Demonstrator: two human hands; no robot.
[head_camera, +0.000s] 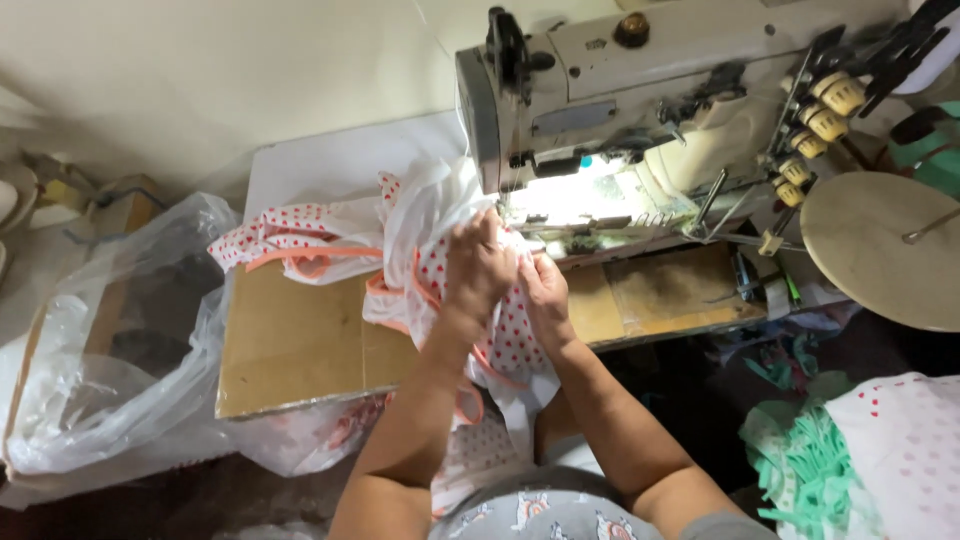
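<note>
Both hands grip dotted fabric at the head of a sewing machine.

The left hand and right hand close their fingers on the fabric, white with red dots and orange trim, just below the machine. The fabric's long axis runs left to right across the table, its bunched end pointing at the needle area and a tail hanging over the near edge. A clear plastic bag stands to the left; a mint and dotted cloth pile lies to the right.
</note>
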